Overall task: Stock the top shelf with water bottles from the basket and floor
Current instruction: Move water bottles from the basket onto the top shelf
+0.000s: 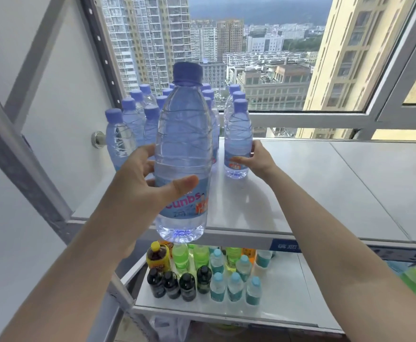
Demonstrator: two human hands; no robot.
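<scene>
My left hand [142, 178] grips a clear water bottle [184, 134] with a blue cap, upright and lifted just above the front edge of the white top shelf [325, 188]. Farther back, my right hand [257, 157] holds the lower part of a second water bottle [237, 134], which stands on the shelf. Several more blue-capped water bottles [130, 124] stand in rows at the back left of the shelf, partly hidden behind the lifted bottle. No basket or floor shows.
The lower shelf [300, 292] carries dark bottles [172, 283], green bottles [182, 255] and small teal-labelled bottles [235, 285]. A grey shelf upright [22, 156] rises at the left. A window frame [300, 119] runs right behind the top shelf.
</scene>
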